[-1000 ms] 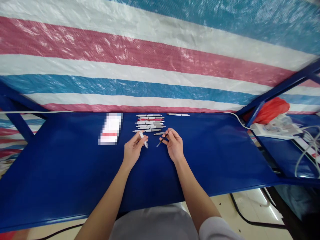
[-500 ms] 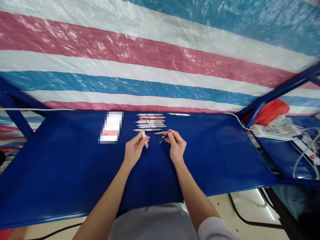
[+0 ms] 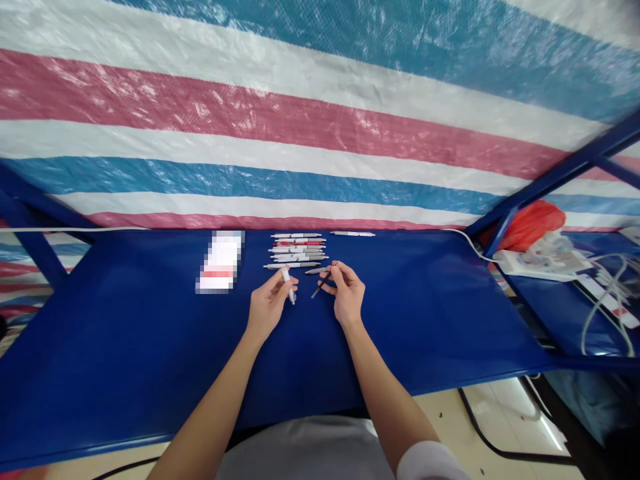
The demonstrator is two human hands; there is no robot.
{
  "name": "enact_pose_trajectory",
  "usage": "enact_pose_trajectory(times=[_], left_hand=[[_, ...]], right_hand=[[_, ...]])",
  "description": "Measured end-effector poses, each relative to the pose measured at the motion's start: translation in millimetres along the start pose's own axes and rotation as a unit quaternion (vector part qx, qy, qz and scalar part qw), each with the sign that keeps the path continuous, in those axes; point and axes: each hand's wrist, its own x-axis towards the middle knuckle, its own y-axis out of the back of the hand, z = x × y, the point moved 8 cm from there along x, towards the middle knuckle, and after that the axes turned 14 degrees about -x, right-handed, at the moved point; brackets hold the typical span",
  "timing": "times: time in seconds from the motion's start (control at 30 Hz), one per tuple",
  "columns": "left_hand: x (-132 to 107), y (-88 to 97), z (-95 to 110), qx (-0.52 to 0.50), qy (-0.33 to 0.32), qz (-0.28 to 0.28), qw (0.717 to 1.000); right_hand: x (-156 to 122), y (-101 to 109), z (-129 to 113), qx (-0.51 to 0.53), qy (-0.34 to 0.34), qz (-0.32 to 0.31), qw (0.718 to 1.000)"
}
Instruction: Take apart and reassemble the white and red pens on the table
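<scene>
Lying left of centre on the smooth blue tabletop (image 3: 150,347) is a pixelated white rectangle (image 3: 220,259). Mid-frame, the left hand (image 3: 266,308), fingers curled, pinches a white plastic pen barrel (image 3: 287,276) below mostly white-and-grey pens (image 3: 296,257). Rightward come a grey tapered pen part (image 3: 313,271), then a slim black refill (image 3: 320,287) pinched by the right hand's (image 3: 349,301) nearly closed fingertips.

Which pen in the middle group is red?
The red pen, nearer the group's far side; the other pens there look white and grey.
</scene>
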Motion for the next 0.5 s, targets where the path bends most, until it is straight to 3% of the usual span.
enact_pose_trajectory(times=[0.33, 0.5], left_hand=[[-3, -4.7, 1, -0.027, -0.010, 0.004, 1.000], [-2, -8.5, 13, 0.010, -0.017, 0.002, 1.000]], right_hand=[[-11, -2, -16, -0.056, 0.059, 0.009, 0.997], [-16, -9, -44, -0.056, 0.094, 0.007, 0.994]])
